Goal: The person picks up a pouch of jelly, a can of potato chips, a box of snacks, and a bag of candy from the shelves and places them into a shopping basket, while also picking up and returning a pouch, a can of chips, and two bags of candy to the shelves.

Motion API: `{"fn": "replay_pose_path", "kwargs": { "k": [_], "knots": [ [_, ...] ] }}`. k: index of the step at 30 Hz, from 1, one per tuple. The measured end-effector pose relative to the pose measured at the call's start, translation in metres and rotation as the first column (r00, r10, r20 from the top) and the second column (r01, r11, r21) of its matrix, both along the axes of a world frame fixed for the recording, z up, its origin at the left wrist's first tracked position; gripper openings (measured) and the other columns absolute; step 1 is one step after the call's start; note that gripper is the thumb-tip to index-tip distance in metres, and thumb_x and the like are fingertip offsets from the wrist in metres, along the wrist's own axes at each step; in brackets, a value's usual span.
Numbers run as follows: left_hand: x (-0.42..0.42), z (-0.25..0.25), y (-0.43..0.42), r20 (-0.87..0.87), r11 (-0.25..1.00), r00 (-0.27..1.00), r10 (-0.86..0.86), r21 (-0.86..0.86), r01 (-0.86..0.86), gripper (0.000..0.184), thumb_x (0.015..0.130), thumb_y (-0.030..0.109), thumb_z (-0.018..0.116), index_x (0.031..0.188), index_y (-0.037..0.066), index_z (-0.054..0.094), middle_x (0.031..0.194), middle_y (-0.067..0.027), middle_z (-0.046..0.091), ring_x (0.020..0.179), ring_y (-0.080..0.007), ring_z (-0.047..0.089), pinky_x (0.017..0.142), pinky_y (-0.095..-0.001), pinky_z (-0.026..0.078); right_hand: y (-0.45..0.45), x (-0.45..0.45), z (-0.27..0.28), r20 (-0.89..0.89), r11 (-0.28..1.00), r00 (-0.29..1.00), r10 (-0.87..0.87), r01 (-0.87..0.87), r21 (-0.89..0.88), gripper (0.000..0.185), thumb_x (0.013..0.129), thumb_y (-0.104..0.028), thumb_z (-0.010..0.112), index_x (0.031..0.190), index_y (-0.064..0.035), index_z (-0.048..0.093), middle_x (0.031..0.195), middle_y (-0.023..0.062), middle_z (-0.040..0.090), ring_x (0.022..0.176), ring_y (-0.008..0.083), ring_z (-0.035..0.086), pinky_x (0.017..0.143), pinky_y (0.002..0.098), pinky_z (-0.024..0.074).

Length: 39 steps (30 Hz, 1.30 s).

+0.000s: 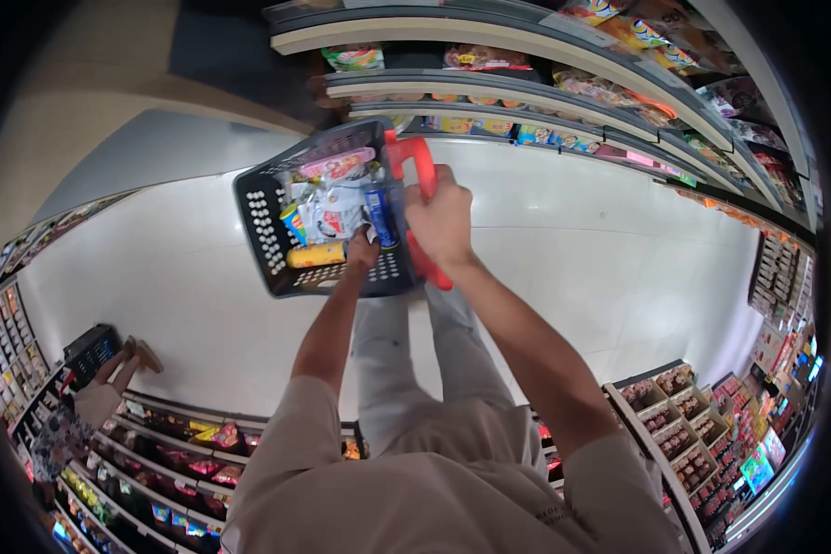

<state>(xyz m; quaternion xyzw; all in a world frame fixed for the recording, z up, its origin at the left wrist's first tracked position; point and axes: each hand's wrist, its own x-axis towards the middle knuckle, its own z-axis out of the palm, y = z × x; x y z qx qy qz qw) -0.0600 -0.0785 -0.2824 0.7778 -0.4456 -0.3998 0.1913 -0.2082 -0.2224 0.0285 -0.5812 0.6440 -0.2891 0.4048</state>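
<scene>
A dark shopping basket (265, 235) with a red handle (419, 162) hangs in front of me above the floor. My right hand (439, 214) is closed around the red handle. Inside the basket, at its near right part, is my left hand (363, 247), its fingers bent by a yellow can (317, 256) and a blue package (379, 218); what it grips, if anything, is hidden. A white plastic packet (333, 214) lies in the middle, with a pink package (339, 163) beyond it and a blue-and-yellow tube (294, 222) at its left.
Shelves (489, 117) of snack packets run along the far side. More shelves (171, 434) stand behind me at the lower left, and boxed goods (679, 425) at the lower right. Another person (97, 402) with a dark basket (90, 349) is at the lower left.
</scene>
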Motion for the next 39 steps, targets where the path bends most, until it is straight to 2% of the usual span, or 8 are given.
{"fn": "replay_pose_path", "kwargs": {
  "k": [5, 9, 18, 26, 31, 35, 37, 39],
  "knots": [
    [0.006, -0.139, -0.073, 0.06, 0.86, 0.858, -0.511, 0.048, 0.508, 0.068, 0.081, 0.029, 0.056, 0.14, 0.002, 0.036, 0.151, -0.0172, 0.025, 0.143, -0.0323, 0.013, 0.111, -0.0539, 0.02, -0.001, -0.003, -0.005, -0.046, 1.0, 0.999, 0.016, -0.015, 0.004, 0.025, 0.077, -0.009, 0.055, 0.096, 0.0079, 0.057, 0.066, 0.0246, 0.062, 0.062, 0.037, 0.065, 0.06, 0.0392, 0.0509],
    [-0.001, -0.059, -0.113, 0.141, 0.722, 0.729, -0.67, 0.352, 0.596, 0.068, 0.082, 0.024, 0.055, 0.142, 0.005, 0.03, 0.151, -0.0134, 0.024, 0.141, -0.0371, 0.017, 0.109, -0.0537, 0.026, 0.001, 0.003, -0.002, -0.058, 0.999, 0.998, 0.038, -0.038, 0.007, 0.025, 0.076, -0.008, 0.056, 0.096, 0.0078, 0.055, 0.065, 0.0221, 0.062, 0.06, 0.0345, 0.065, 0.059, 0.0378, 0.051],
    [0.011, -0.01, -0.08, 0.251, 0.904, 0.939, -0.235, 0.412, 0.116, 0.067, 0.08, 0.029, 0.064, 0.134, 0.003, 0.034, 0.139, -0.0139, 0.029, 0.13, -0.0486, 0.025, 0.094, -0.0571, 0.044, 0.003, 0.026, -0.005, -0.153, 0.994, 0.982, 0.109, -0.104, 0.041, 0.031, 0.074, -0.007, 0.057, 0.1, 0.0087, 0.051, 0.066, 0.0191, 0.063, 0.06, 0.0316, 0.065, 0.062, 0.0374, 0.0514],
    [0.064, -0.048, -0.033, 0.127, 0.823, 0.848, -0.515, 0.352, 0.446, 0.047, 0.079, 0.026, 0.066, 0.118, 0.001, 0.057, 0.141, -0.0155, 0.036, 0.127, -0.0501, 0.033, 0.099, -0.0507, 0.042, 0.004, 0.067, -0.015, -0.17, 0.984, 0.969, 0.18, -0.174, 0.05, 0.029, 0.074, -0.009, 0.058, 0.096, 0.0073, 0.048, 0.068, 0.0251, 0.062, 0.066, 0.0424, 0.063, 0.062, 0.0462, 0.0501],
    [0.065, 0.019, 0.019, 0.204, 0.983, 0.963, 0.178, 0.013, -0.184, 0.052, 0.071, 0.022, 0.075, 0.111, 0.0, 0.049, 0.117, -0.0208, 0.052, 0.11, -0.0425, 0.048, 0.086, -0.0495, 0.045, 0.001, 0.091, -0.041, -0.058, 0.981, 0.991, 0.119, -0.109, 0.158, 0.027, 0.079, -0.009, 0.059, 0.098, 0.0082, 0.049, 0.065, 0.0212, 0.062, 0.054, 0.0329, 0.064, 0.05, 0.0408, 0.0502],
    [0.112, 0.109, 0.11, -0.245, 0.378, 0.418, 0.875, -0.193, -0.905, 0.038, 0.076, 0.026, 0.077, 0.087, 0.005, 0.047, 0.087, -0.0078, 0.061, 0.078, -0.0215, 0.06, 0.068, -0.032, 0.049, 0.026, 0.137, -0.038, 0.034, 0.984, 0.998, 0.054, -0.059, 0.168, 0.027, 0.083, -0.012, 0.06, 0.099, 0.0071, 0.051, 0.065, 0.0181, 0.062, 0.047, 0.0252, 0.062, 0.043, 0.036, 0.0488],
    [0.137, 0.167, 0.154, -0.634, 0.053, -0.141, 0.76, 0.278, -0.959, 0.034, 0.081, 0.022, 0.073, 0.102, 0.005, 0.051, 0.104, -0.0085, 0.063, 0.086, -0.021, 0.063, 0.073, -0.0308, 0.053, 0.034, 0.146, -0.066, 0.028, 0.985, 0.999, 0.041, -0.045, 0.166, 0.028, 0.082, -0.013, 0.061, 0.099, 0.0069, 0.051, 0.066, 0.0192, 0.063, 0.05, 0.0282, 0.063, 0.047, 0.0383, 0.0506],
    [0.158, 0.2, 0.212, -0.833, 0.138, -0.23, 0.503, 0.34, -0.93, 0.048, 0.08, 0.024, 0.073, 0.116, 0.004, 0.049, 0.112, -0.0107, 0.059, 0.095, -0.0205, 0.061, 0.079, -0.0406, 0.054, 0.034, 0.15, -0.112, -0.155, 0.997, 0.988, 0.028, -0.038, -0.061, 0.031, 0.081, -0.014, 0.063, 0.102, 0.0057, 0.052, 0.069, 0.0205, 0.064, 0.058, 0.034, 0.065, 0.059, 0.042, 0.0525]
  ]
}}
